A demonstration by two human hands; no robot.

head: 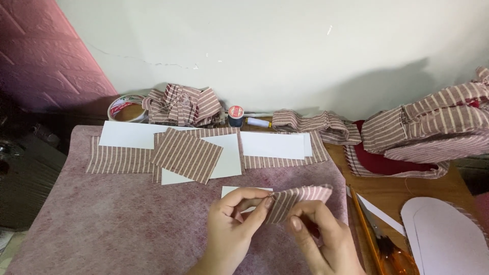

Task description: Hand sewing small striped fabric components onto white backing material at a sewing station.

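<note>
here both hands, left hand and right hand, pinch one striped fabric piece above the pink mat

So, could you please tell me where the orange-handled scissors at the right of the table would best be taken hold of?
Probably by the orange handle loops of the orange-handled scissors, coming from the right hand's near side. The blades point away toward the wall, close beside a long wooden ruler, so the handles are the blunt, nearer end.
</note>
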